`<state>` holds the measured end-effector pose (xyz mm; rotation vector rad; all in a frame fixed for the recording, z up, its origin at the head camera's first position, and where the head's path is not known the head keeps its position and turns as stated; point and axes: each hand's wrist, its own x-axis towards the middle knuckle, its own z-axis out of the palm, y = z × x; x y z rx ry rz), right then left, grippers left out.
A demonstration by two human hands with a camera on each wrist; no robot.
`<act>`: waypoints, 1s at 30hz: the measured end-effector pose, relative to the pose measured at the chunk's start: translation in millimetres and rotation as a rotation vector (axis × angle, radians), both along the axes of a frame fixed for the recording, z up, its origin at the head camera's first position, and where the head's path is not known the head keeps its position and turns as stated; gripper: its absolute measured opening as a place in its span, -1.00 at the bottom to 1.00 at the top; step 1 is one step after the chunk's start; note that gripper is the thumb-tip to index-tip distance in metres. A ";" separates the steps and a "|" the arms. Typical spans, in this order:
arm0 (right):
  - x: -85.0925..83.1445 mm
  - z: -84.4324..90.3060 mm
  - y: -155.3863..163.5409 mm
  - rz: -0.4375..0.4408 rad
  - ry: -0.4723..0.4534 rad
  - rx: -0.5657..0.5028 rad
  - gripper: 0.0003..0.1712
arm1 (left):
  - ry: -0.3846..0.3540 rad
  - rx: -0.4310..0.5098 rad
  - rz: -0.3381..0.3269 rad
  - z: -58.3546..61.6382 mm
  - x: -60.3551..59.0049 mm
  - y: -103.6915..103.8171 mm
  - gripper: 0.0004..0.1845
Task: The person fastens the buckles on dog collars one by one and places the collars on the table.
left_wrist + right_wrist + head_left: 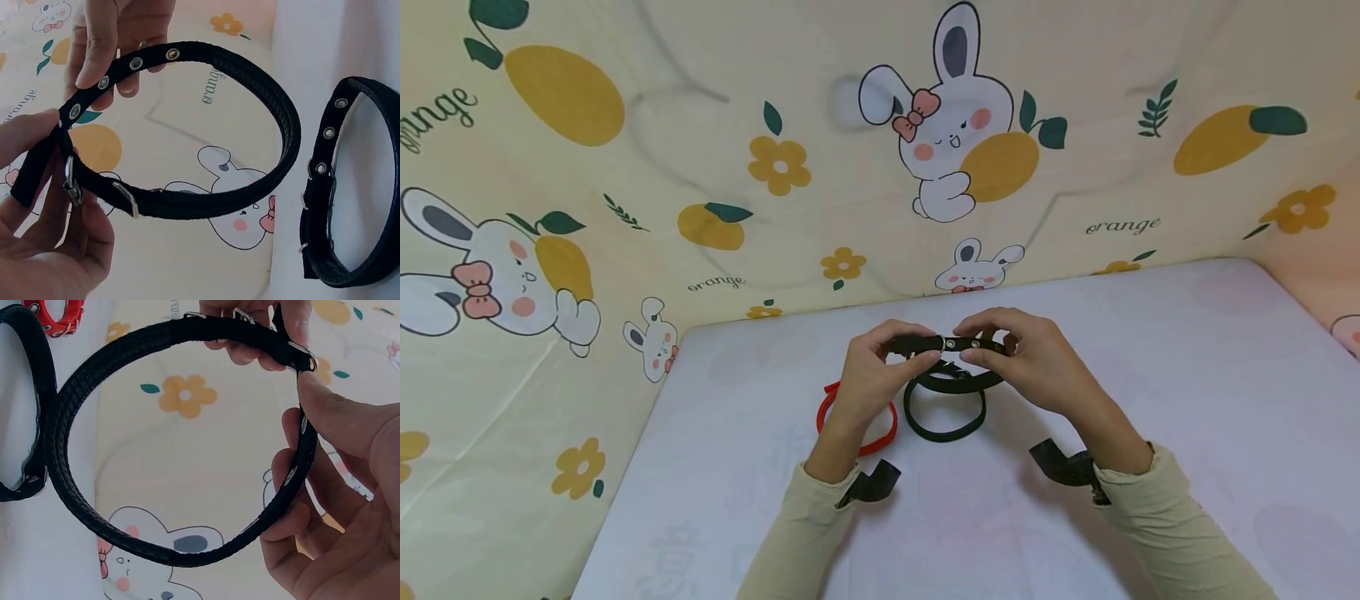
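Observation:
Both hands hold a black pet collar up in front, its strap closed into a loop. My left hand pinches it where the strap end meets the metal buckle; the free tip sticks out past the fingers in the left wrist view. With thumb and fingers my right hand grips the strap beside the buckle, along the part with metal eyelets. A metal D-ring shows near the buckle. Below the hands, a second black collar lies looped on the table.
A red collar lies on the white table, partly behind the left wrist. Black straps stick out at both sleeve cuffs. Behind the table hangs a cream cloth printed with rabbits and oranges.

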<state>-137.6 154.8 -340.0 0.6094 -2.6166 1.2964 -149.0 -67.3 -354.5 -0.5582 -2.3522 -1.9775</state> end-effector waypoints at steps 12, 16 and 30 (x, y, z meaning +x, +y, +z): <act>0.2 0.9 -5.2 -0.001 -0.040 0.001 -0.68 | 0.007 -0.036 -0.029 0.8 -1.8 -2.6 -0.76; 0.5 0.3 -6.7 0.001 -0.023 0.003 -0.67 | 0.015 -0.028 -0.035 1.5 -2.1 -3.0 -0.77; 2.6 -3.4 -11.0 0.107 0.057 -0.051 -0.69 | -0.009 0.006 -0.048 1.1 -1.9 -2.6 -0.69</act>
